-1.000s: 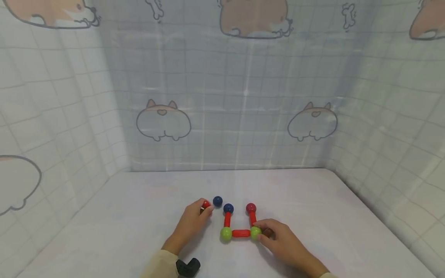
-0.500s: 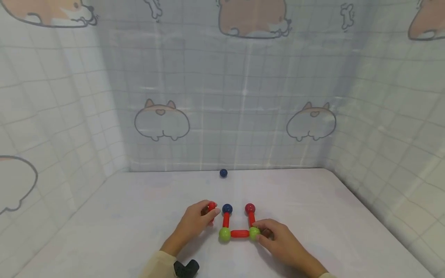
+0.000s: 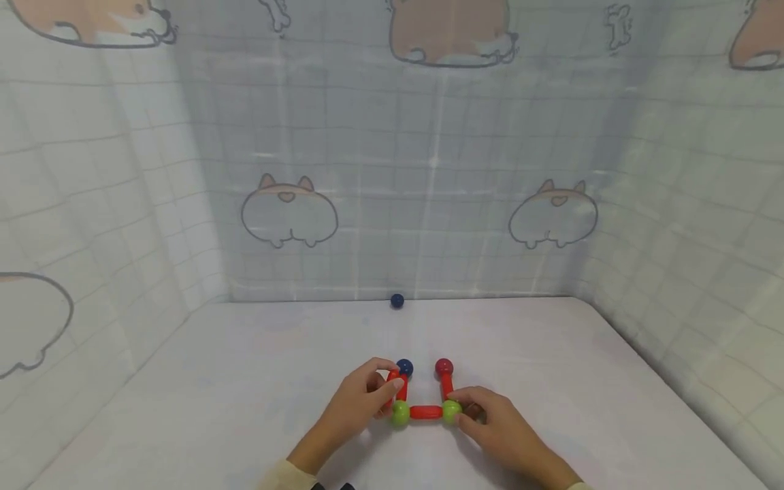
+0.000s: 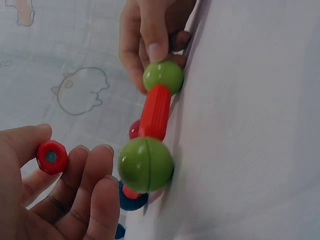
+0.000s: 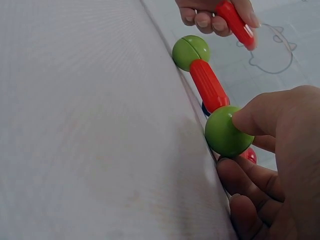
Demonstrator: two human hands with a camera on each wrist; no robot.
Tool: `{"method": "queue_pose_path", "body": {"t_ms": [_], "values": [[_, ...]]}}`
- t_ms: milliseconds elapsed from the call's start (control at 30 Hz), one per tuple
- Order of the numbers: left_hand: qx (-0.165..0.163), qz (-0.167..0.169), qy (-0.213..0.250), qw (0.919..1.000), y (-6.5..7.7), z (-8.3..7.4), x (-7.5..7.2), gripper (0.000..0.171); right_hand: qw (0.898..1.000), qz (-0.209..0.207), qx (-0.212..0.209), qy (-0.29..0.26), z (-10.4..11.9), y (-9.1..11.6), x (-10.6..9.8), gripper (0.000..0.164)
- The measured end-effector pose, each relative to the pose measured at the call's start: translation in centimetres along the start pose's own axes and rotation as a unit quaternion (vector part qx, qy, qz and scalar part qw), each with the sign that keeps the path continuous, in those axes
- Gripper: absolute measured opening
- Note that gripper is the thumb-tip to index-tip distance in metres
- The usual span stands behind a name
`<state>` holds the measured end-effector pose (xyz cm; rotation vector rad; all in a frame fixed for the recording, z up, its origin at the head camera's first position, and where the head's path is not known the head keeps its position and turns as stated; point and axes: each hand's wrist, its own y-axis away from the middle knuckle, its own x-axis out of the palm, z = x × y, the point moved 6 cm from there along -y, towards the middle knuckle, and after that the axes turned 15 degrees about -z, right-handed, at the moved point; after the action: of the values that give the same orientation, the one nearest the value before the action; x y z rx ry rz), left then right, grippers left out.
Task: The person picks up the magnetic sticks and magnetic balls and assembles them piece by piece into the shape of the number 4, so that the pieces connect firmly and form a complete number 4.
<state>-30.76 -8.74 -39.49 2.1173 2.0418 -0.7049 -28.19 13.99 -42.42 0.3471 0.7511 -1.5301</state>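
My left hand pinches a loose red rod between thumb and fingers, just left of a U-shaped build of balls and magnetic-looking rods. A grey-green disc shows in the rod's end in the left wrist view. The build has a left green ball, a red crossbar rod and a right green ball. Two more red rods run back from the green balls to a blue ball and a dark red ball. My right hand grips the right green ball, thumb on top.
A loose blue ball lies at the back edge of the white table. Behind and on both sides hang pale grid-patterned curtains with dog drawings.
The loose blue ball has rolled from near my left hand to the table's back edge. My left hand has carried the red rod rightward, closer to the build. The right hand keeps its place.
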Motion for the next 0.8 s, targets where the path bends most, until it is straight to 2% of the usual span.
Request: {"method": "queue_pose_path", "body": {"t_ms": [300,567,700,800], "values": [[-0.024,0.015,0.021,0.9994,2.2,-0.7,0.9,0.035,1.0,-0.003,-0.009,-0.007,0.2,0.0,0.1,0.038],[-0.028,0.048,0.071,0.996,3.2,-1.1,2.6,0.034,1.0,-0.005,-0.016,-0.005,0.2,0.1,0.1,0.038],[-0.032,0.073,0.096,0.9922,3.7,-1.4,3.6,0.033,1.0,-0.004,-0.015,-0.005,0.3,0.1,0.0,0.038],[-0.044,0.101,0.094,0.9895,4.0,-1.4,4.5,0.03,1.0,-0.005,-0.018,-0.005,0.4,0.0,0.0,0.037]]}}
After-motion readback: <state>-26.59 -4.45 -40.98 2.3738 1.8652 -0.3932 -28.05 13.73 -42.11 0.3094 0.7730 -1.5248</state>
